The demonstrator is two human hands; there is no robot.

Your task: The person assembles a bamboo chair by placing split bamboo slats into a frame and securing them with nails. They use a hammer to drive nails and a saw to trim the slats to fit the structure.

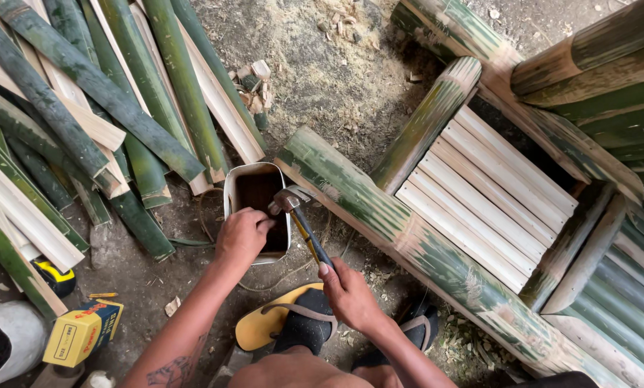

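Over the dirt floor [156, 280], my left hand [241, 237] dips its curled fingers [264, 225] into the square tin [256, 188], while my right hand [349, 293] wraps the hammer [300, 219], its head just beside that tin's rim.

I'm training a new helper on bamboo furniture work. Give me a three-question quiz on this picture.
1. True or false: the right hand holds a hammer.
2. Where do the left hand fingers go?
A. into the open metal tin
B. onto the tape measure
C. onto the yellow box
3. Fill in: the pale split slats are framed by green ____ poles.

Key: 1 true; 2 A; 3 bamboo.
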